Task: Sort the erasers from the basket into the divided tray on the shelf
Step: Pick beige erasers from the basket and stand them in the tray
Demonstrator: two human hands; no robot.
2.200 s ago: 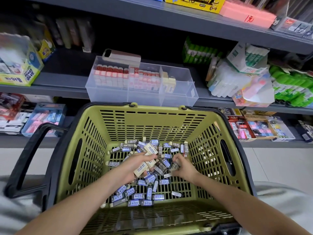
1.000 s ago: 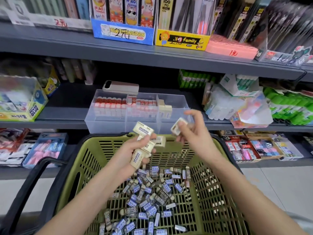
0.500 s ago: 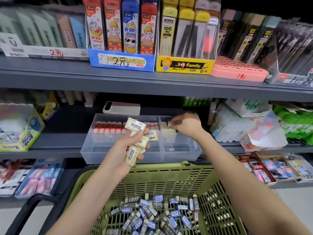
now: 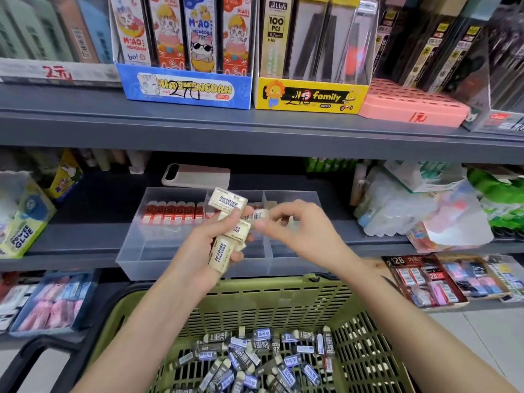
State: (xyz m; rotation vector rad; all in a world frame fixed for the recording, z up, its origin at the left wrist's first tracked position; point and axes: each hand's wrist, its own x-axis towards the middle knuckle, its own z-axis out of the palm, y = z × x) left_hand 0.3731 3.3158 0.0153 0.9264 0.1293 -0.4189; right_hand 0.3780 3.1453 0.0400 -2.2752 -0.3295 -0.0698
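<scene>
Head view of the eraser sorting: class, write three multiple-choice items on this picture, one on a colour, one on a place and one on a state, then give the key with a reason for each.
1. What colour is the basket?
A. Pink
B. Blue
C. Green

2. Where do the red-sleeved erasers stand?
A. On the floor
B. In the left compartment of the clear tray
C. Among the erasers in the basket

3. What is the left hand doing?
A. Gripping several cream erasers
B. Lying flat and holding nothing
C. Holding a pencil

Key: C, its slatted walls are green; B, the red row stands at the tray's left end; A, its fingers curl round the cream stack, while the right hand pinches a barcoded eraser.
</scene>
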